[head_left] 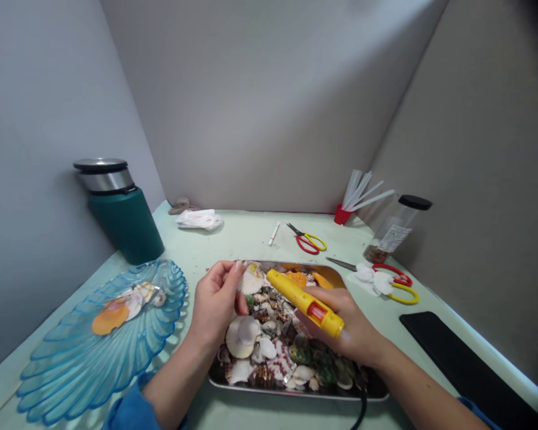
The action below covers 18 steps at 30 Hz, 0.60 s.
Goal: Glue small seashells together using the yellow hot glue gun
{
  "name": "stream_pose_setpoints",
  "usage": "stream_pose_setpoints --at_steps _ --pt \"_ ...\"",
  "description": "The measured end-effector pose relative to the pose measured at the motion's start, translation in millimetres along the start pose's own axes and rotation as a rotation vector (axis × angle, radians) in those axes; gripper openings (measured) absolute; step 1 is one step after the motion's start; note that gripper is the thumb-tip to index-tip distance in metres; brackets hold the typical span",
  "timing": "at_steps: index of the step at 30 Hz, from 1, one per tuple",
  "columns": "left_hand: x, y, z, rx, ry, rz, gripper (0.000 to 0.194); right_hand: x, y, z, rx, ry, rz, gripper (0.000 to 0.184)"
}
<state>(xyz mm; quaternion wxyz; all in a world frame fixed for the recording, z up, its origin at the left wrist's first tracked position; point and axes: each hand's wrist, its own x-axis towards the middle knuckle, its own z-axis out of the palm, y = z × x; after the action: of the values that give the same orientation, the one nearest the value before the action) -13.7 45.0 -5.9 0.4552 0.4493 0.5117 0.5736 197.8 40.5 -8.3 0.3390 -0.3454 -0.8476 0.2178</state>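
In my left hand (217,295), thumb and fingers pinch a pale seashell (253,279) with a yellowish spot on it, held over the far left part of the tray. My right hand (341,319) is wrapped round a yellow hot glue gun (305,303), its front end pointing toward that shell. A clear glue stick end pokes out at the gun's back, and a black cord (363,400) runs down from below my right hand. Under both hands lies a metal tray (246,387) full of mixed seashells (280,361), some white, some striped, some greenish or orange.
On the left are a blue scallop-shaped dish (94,370) holding a few shells and a green bottle (125,221). Two pairs of scissors (311,242), a red cup of glue sticks (343,214), a lidded jar (394,230) and a black phone-like slab (457,358) lie beyond and right.
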Motion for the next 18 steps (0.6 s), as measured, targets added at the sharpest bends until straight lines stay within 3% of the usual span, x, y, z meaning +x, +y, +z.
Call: stream_pose_setpoints --at_steps 18 --pt "-0.2 1.3 -0.1 -0.007 -0.008 -0.003 0.026 -0.7 4.7 4.3 -0.042 0.040 -0.135 0.026"
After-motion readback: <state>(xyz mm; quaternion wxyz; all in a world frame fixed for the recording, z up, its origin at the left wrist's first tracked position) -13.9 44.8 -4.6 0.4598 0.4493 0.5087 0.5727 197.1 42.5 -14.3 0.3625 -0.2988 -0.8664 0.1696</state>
